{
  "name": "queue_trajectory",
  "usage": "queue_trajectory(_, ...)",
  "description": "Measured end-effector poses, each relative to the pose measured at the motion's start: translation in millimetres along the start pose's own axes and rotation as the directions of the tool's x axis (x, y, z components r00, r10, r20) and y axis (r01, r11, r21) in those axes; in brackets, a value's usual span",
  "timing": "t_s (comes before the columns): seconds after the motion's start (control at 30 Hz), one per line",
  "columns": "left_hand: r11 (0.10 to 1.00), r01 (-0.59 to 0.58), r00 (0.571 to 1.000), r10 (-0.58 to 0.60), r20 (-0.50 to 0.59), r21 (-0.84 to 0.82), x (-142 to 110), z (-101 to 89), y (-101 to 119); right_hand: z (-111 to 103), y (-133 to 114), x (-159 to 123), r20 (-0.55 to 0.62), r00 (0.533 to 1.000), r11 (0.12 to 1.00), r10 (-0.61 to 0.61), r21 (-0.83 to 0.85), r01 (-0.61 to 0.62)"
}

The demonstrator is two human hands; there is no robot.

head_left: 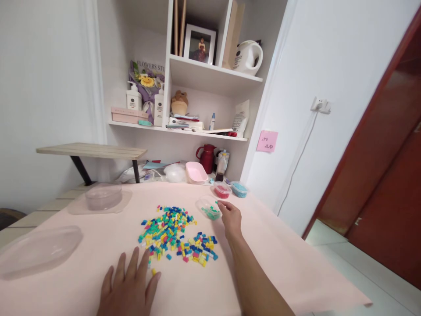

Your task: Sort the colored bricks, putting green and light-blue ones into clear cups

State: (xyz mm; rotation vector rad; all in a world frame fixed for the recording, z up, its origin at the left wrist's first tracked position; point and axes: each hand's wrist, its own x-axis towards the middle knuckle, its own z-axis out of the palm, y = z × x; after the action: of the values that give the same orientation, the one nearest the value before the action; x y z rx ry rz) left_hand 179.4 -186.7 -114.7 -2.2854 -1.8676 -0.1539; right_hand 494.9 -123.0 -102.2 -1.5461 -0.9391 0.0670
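My right hand (pixel 231 218) pinches a small green toy brick (pixel 216 202) at the rim of a clear plastic tub (pixel 204 205) with several green bricks inside. Spread flat near the table's front, my left hand (pixel 130 285) holds nothing; a yellow brick (pixel 154 272) lies between its thumb and forefinger. Beyond its fingertips spreads a large pile of mixed toy bricks (pixel 167 230) in blue, green, yellow, pink and white. A smaller mixed pile (pixel 198 249) lies to the right of it.
A tub of red pieces (pixel 222 190) and a tub of blue pieces (pixel 239 189) stand at the back right. Clear containers (pixel 103 196) and a clear lid-like tray (pixel 41 250) are on the left. Behind are a pink basin (pixel 196 172), a red jug (pixel 206 159) and a small raised shelf (pixel 92 150).
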Motion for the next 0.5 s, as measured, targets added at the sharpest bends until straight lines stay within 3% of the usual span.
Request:
queue_trajectory(0.2, 1.0, -0.01, 1.0, 0.009, -0.03, -0.01, 1, -0.1, 0, 0, -5, -2, 0.006, 1.0, 0.998, -0.029, 0.06, 0.029)
queue_trajectory(0.33, 0.999, -0.02, 0.999, 0.018, -0.049, -0.04, 0, 1.2, -1, 5, -16, -10, 0.134, 0.984, 0.989, -0.114, 0.113, 0.099)
queue_trajectory(0.43, 0.997, -0.032, 0.997, 0.027, -0.065, -0.072, -2, 1.7, -2, 14, -27, -22, 0.312, 0.924, 0.971, -0.221, 0.163, 0.177)
queue_trajectory(0.5, 0.995, -0.033, 0.997, 0.027, -0.07, -0.09, -2, 1.9, -3, 19, -33, -31, 0.439, 0.849, 0.954, -0.294, 0.187, 0.234)
